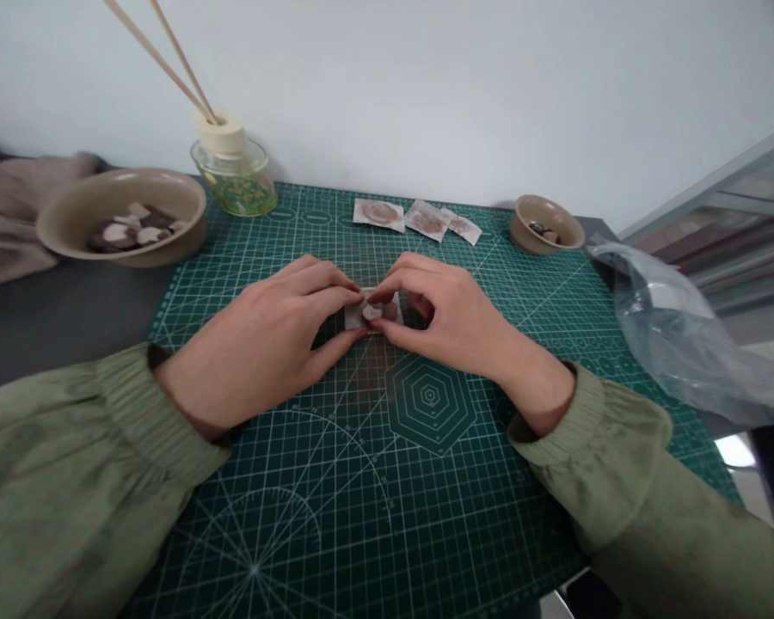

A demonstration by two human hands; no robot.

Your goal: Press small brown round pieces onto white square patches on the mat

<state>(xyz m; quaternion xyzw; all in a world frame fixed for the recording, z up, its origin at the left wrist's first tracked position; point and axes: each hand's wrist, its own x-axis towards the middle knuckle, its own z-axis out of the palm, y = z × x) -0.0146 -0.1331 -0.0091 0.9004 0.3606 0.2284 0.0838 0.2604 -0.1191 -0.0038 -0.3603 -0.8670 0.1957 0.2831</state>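
A small off-white sheet [354, 321] with brown smudges lies on the green cutting mat [322, 533]. On top of it rests a small pale, roundish piece [372, 313]; its exact material I cannot make out. My right hand [448, 305] pinches this piece between thumb and fingertips from the right. From the other side, my left hand [277, 322] presses the sheet's left part down, its thumb at the near edge and its fingers at the far edge. The fingertips of both hands almost meet and partly cover the sheet.
Behind the hands lie several brown-smudged sheets [378, 215]. A large tan bowl [58, 225] of chunky pieces stands left, a smaller bowl [534, 240] right. Near the wall is a reed diffuser [236, 176]. A clear plastic bag [671, 318] and a brown cloth [13, 206] flank the mat.
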